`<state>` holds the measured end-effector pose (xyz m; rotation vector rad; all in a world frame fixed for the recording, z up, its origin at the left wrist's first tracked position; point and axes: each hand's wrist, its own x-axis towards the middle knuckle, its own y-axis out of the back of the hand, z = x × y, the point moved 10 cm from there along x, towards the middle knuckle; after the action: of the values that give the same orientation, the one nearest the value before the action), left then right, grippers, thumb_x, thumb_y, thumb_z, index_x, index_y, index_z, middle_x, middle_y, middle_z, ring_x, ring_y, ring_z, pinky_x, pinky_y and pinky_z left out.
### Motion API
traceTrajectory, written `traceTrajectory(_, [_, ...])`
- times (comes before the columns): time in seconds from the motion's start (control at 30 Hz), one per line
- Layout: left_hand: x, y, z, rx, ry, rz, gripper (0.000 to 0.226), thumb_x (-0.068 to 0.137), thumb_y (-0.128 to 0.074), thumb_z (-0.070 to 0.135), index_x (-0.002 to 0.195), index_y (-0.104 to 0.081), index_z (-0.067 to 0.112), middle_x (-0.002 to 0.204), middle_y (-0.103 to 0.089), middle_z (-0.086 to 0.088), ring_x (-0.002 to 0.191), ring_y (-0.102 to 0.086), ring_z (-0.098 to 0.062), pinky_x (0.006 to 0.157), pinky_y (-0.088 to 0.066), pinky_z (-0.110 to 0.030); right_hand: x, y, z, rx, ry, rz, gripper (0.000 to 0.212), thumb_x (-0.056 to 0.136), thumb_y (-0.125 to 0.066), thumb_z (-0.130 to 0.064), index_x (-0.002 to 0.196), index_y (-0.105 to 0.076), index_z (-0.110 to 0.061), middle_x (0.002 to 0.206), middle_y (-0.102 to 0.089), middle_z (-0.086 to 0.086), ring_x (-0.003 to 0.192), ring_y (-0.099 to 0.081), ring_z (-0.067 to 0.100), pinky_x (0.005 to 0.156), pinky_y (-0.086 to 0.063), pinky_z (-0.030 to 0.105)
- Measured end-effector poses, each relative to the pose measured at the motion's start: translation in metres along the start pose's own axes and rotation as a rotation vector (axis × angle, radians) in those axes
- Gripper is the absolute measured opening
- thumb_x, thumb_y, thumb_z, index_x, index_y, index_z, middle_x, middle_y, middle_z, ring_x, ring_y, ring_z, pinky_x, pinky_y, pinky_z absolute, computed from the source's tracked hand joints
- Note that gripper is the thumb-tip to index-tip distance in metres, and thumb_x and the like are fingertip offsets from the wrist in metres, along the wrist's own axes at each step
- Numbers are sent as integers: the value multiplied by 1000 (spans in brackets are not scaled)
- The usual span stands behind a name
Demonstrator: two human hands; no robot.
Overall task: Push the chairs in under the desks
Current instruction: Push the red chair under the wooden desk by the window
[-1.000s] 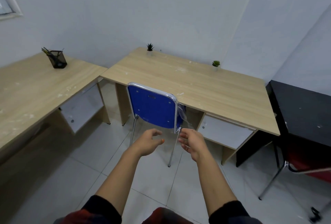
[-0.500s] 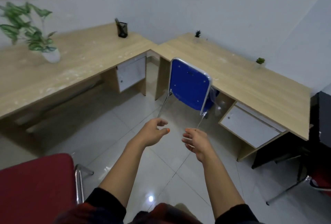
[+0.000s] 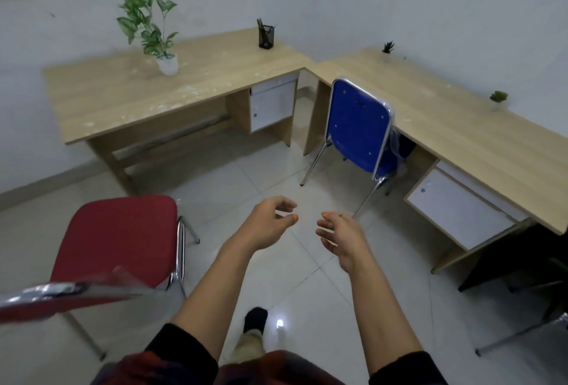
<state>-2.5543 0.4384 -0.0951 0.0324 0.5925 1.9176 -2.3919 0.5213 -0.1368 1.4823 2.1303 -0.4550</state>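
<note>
- Nearest, the left hand [image 3: 266, 224] and right hand [image 3: 341, 235] hang side by side over the pale tiled floor [image 3: 215, 188], fingers loosely curled, holding nothing and touching no chair.
- Just left of the left forearm stands the red padded chair with a chrome tube frame [image 3: 123, 234], its seat out in the open floor, apart from the desks; its backrest is a blur at the lower left edge.
- Beyond the hands to the right, the blue chair with a chrome-edged backrest [image 3: 358, 126] has its seat tucked under the right light-wood desk [image 3: 461, 129].
- Farther left, the left light-wood desk [image 3: 138, 95] carries a leafy plant in a white pot [image 3: 167, 63] and a black mesh pen holder [image 3: 266, 35].
</note>
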Motion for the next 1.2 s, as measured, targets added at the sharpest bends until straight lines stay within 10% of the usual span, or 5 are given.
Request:
traceTrajectory(0.6, [-148, 97, -66, 9, -25, 208, 28, 93, -64, 23, 121, -63, 19, 115, -63, 7, 96, -63, -5, 73, -48, -16, -107, -92, 60, -48, 48, -104, 9, 95, -58, -18, 100, -64, -12, 100, -68, 7, 82, -65, 17, 71, -50, 28])
traceTrajectory(1.2, [-351, 377, -274, -47, 214, 496, 29, 89, -69, 19, 117, -63, 21, 109, -64, -8, 95, -65, -26, 84, -56, -41, -279, -371, 161, -416, 153, -401, 10, 95, -59, -15, 103, -62, -9, 90, -61, 6, 79, -56, 19, 60, -43, 26])
